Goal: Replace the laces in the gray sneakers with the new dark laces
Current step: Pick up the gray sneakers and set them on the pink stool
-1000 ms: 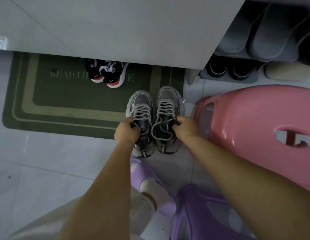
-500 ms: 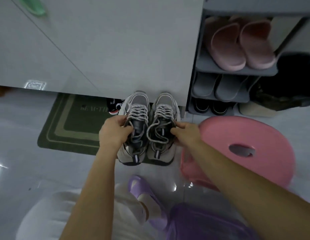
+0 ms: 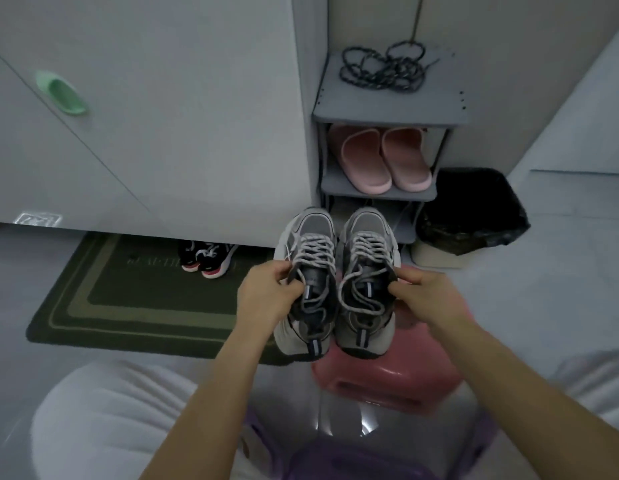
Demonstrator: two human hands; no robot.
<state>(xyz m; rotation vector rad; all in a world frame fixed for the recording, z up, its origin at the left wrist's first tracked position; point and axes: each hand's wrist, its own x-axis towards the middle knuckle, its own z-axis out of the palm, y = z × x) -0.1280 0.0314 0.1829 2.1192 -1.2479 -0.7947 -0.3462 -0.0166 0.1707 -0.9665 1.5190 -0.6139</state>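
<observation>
Two gray sneakers with pale gray laces are held up in the air, toes pointing away from me. My left hand point(image 3: 268, 292) grips the left sneaker point(image 3: 310, 289) at its collar and laces. My right hand point(image 3: 427, 296) grips the right sneaker point(image 3: 365, 282) at its outer collar. The right sneaker's laces hang loose over its tongue. A tangle of dark laces point(image 3: 384, 65) lies on the top shelf of the gray shoe rack point(image 3: 387, 110), beyond the sneakers.
A pink stool point(image 3: 398, 379) stands under the sneakers. Pink slippers point(image 3: 380, 159) sit on the rack's middle shelf. A black-bagged bin point(image 3: 474, 211) is right of the rack. A green mat point(image 3: 138, 296) with small black-and-red shoes point(image 3: 206, 256) lies left. A white cabinet point(image 3: 162, 116) rises behind. My knees frame a purple stool point(image 3: 353, 459).
Both hands have lifted the sneakers off the floor and carried them rightward over the pink stool. My head has tilted up, bringing the rack top and the dark laces into view.
</observation>
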